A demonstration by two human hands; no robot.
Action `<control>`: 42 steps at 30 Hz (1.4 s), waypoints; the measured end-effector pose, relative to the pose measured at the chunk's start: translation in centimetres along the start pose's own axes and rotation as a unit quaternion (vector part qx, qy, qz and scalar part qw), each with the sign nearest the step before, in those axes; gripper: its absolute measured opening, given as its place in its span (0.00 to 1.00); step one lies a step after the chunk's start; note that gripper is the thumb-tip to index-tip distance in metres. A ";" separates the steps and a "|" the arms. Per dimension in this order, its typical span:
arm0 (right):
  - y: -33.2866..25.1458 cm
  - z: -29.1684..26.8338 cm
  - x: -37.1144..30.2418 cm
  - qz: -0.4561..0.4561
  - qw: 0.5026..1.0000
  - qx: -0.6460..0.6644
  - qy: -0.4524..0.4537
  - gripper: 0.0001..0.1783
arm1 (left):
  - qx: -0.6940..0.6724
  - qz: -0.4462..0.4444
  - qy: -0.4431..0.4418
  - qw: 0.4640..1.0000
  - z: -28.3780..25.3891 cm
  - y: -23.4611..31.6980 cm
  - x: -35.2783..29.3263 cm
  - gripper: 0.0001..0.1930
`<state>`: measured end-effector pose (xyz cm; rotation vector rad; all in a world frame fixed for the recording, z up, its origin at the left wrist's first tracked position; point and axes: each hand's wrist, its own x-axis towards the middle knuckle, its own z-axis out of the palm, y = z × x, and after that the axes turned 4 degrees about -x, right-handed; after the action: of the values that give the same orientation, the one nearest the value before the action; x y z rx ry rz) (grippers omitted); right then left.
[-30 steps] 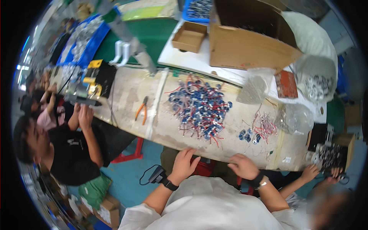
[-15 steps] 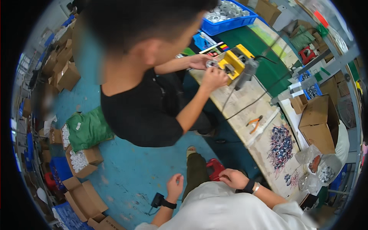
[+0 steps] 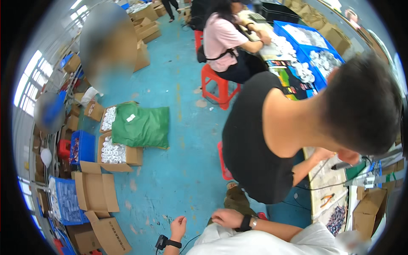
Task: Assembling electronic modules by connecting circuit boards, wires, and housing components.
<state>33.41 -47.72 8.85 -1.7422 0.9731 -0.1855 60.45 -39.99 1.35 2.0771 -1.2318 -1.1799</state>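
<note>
The step in hand seems to be a turn or walk across the floor (image 3: 157, 191) with nothing carried, and taking up any part would first call for a reach, since both hands are well apart from the wires (image 3: 336, 220) heaped on the table (image 3: 333, 178) at the right, and from the pliers (image 3: 327, 199) near them. The left hand (image 3: 178, 227) has its fingers curled in, no object showing, though I cannot tell whether they are fully closed; the nearest carton (image 3: 111, 233) stands off to its left. The right hand (image 3: 227, 218) hangs over the trousers (image 3: 238, 200), fingers loosely bent, partly open and apparently empty.
</note>
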 end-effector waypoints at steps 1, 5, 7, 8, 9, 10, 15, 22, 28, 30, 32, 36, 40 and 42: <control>-1.1 -0.4 2.8 -0.018 1.000 0.010 0.004 0.11 | 0.002 -0.002 0.006 1.000 -1.5 -0.8 1.0 0.10; -3.8 0.6 14.5 -0.051 0.997 -0.048 0.042 0.11 | -0.172 -0.044 0.034 0.984 -5.9 -4.4 5.4 0.09; -5.2 0.4 18.3 -0.066 0.997 -0.015 -0.036 0.11 | -0.238 -0.104 0.024 0.965 -7.9 -4.5 6.9 0.09; -6.1 0.1 20.2 -0.076 0.996 -0.025 -0.031 0.11 | -0.174 -0.070 0.010 0.982 -9.7 -7.0 8.7 0.09; -5.9 -0.8 21.8 -0.070 0.996 -0.048 -0.011 0.11 | -0.176 -0.072 0.007 0.982 -10.5 -7.4 11.0 0.09; -5.5 -2.0 23.2 -0.042 0.997 -0.061 -0.007 0.11 | -0.147 -0.061 0.045 0.986 -11.3 -6.8 14.1 0.09; -6.8 -9.4 29.2 0.056 0.996 -0.055 -0.041 0.12 | -0.251 -0.029 0.067 0.965 -14.9 -1.5 25.4 0.08; -1.2 -25.6 44.5 0.134 0.987 -0.072 0.045 0.12 | -0.298 -0.004 0.009 0.955 -16.1 7.6 47.6 0.10; -2.6 -45.3 62.6 0.107 0.979 -0.155 0.082 0.12 | -0.342 -0.136 0.039 0.929 -20.5 17.9 65.6 0.08; -4.9 -51.4 69.2 0.097 0.984 -0.118 0.096 0.12 | -0.315 -0.151 0.033 0.936 -22.7 21.7 71.0 0.07; -5.8 -57.0 76.7 0.042 0.993 -0.079 0.078 0.12 | -0.318 -0.159 0.057 0.933 -25.0 24.4 77.5 0.06; -6.6 -70.1 92.3 -0.030 0.997 -0.039 0.051 0.12 | -0.298 -0.150 0.100 0.937 -28.8 31.4 96.5 0.04; -3.9 -83.2 106.5 -0.064 0.985 0.047 0.151 0.11 | -0.174 -0.013 0.138 0.975 -31.3 41.3 121.8 0.08; -1.4 -89.7 110.8 0.021 0.977 0.068 0.203 0.11 | -0.068 0.119 0.082 0.987 -30.9 52.8 133.9 0.08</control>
<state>56.78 -188.37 10.45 -1.5861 1.2588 -0.5851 92.69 -183.57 -3.46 1.8286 -1.2450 -0.9381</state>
